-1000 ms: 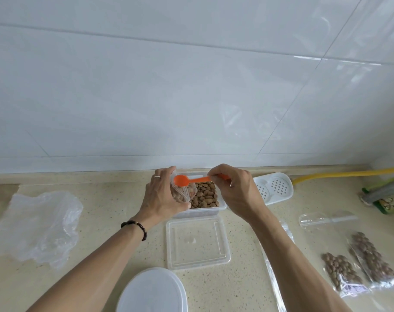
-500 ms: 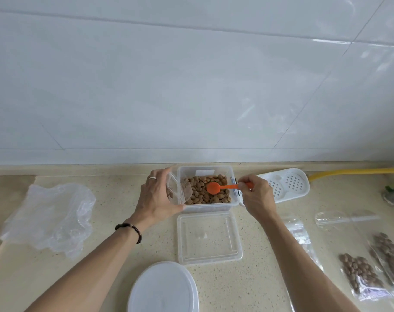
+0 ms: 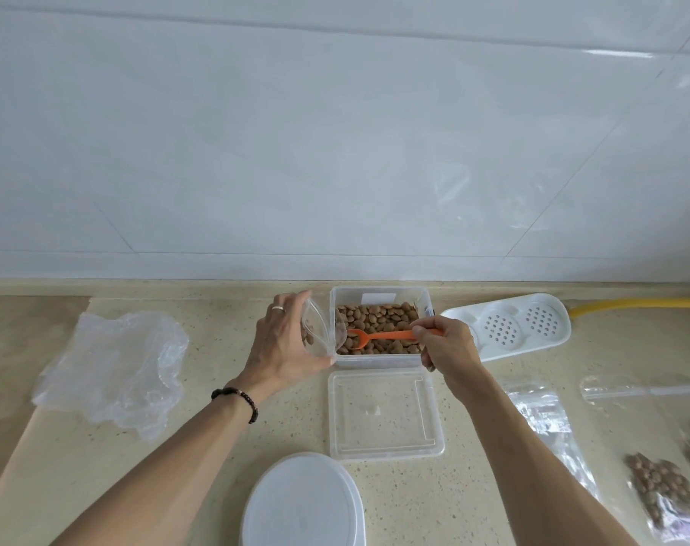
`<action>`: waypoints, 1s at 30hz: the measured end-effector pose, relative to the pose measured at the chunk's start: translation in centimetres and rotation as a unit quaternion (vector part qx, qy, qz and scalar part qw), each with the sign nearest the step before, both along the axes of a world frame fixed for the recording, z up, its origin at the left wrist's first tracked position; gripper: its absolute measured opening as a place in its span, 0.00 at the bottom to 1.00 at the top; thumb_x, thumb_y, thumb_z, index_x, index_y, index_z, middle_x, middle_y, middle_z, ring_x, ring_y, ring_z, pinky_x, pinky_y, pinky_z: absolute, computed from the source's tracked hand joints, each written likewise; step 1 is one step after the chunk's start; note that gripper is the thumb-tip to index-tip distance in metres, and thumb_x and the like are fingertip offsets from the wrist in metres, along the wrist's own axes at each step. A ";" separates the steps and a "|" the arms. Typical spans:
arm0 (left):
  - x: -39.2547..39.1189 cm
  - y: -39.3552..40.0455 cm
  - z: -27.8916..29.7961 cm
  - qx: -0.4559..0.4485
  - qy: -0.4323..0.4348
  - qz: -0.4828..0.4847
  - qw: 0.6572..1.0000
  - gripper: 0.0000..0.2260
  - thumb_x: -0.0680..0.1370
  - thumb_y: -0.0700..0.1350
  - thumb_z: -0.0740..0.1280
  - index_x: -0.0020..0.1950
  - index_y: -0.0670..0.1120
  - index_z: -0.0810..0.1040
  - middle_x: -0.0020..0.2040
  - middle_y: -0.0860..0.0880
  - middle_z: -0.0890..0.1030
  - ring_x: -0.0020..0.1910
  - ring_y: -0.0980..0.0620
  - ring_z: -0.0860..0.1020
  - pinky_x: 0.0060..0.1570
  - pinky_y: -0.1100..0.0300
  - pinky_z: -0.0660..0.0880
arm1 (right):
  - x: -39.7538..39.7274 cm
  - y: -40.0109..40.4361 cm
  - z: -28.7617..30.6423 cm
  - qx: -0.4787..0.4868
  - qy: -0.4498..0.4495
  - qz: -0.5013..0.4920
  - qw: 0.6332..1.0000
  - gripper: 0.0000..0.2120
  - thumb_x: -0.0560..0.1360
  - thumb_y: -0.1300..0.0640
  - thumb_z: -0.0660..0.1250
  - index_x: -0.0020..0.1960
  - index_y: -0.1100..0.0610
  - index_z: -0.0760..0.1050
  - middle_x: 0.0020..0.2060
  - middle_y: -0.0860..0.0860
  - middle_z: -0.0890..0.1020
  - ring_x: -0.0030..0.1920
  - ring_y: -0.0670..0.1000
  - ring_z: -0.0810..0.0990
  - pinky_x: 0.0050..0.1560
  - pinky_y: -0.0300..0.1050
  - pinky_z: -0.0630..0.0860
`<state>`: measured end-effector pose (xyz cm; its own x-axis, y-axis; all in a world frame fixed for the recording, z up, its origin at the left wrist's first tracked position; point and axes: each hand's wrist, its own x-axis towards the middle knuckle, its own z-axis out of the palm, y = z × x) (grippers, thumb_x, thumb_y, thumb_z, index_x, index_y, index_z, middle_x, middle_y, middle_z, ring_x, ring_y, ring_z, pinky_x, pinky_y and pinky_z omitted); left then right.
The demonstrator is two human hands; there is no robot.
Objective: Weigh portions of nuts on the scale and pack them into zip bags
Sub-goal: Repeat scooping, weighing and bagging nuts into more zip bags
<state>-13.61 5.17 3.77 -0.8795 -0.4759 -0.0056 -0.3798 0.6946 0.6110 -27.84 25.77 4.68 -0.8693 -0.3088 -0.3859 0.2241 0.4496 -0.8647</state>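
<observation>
I see brown nuts (image 3: 378, 321) in a see-through box (image 3: 379, 358) near the back edge of the counter (image 3: 201, 439), which is pale yellow-beige with tiny dark specks. The little scoop (image 3: 378, 337) in the nuts is bright orange. The lid (image 3: 384, 413) in front of the box is clear. At the near edge sits a plain white round lid (image 3: 302, 502). The tray (image 3: 512, 327) to the right is white with rows of small dots. The hose (image 3: 635, 304) is yellow. My left wrist wears a black bead bracelet (image 3: 237, 400). The wall (image 3: 335, 132) is shiny white tile.
</observation>
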 end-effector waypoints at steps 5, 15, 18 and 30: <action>-0.2 0.2 0.2 -0.005 0.001 0.000 1.000 0.47 0.62 0.54 0.79 0.75 0.49 0.59 0.68 0.49 0.65 0.66 0.51 0.66 0.66 0.52 0.63 | -0.1 1.0 0.0 -0.054 -0.051 -0.031 0.997 0.04 0.79 0.66 0.65 0.48 0.64 0.79 0.41 0.65 0.83 0.22 0.47 0.72 0.25 0.40 0.69; -1.7 0.8 1.1 -0.007 0.009 -0.008 1.000 0.45 0.62 0.52 0.79 0.74 0.49 0.61 0.66 0.49 0.66 0.65 0.49 0.67 0.65 0.52 0.65 | -1.7 3.0 4.1 -0.119 -0.022 -0.067 0.990 0.04 0.79 0.66 0.65 0.49 0.64 0.79 0.40 0.59 0.84 0.24 0.48 0.70 0.26 0.40 0.68; -2.7 1.3 1.5 -0.007 0.013 -0.014 1.000 0.46 0.62 0.54 0.79 0.74 0.49 0.61 0.67 0.49 0.66 0.65 0.50 0.67 0.65 0.51 0.66 | -2.1 2.8 7.0 -0.110 0.040 -0.042 0.992 0.04 0.78 0.65 0.66 0.48 0.62 0.79 0.38 0.56 0.85 0.24 0.48 0.70 0.26 0.40 0.69; -4.0 2.4 2.6 0.024 0.032 -0.012 0.999 0.49 0.61 0.56 0.80 0.76 0.48 0.58 0.69 0.48 0.63 0.68 0.49 0.66 0.66 0.46 0.66 | 0.7 -0.8 11.3 0.021 0.344 0.207 0.916 0.07 0.78 0.62 0.66 0.44 0.55 0.80 0.25 0.38 0.75 0.27 0.43 0.71 0.29 0.33 0.65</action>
<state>-17.65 7.59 6.37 -0.8897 -0.4556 0.0284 -0.3228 0.6721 0.6664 -27.14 24.98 16.02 -0.7230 -0.6643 0.1897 -0.5637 0.4086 -0.7178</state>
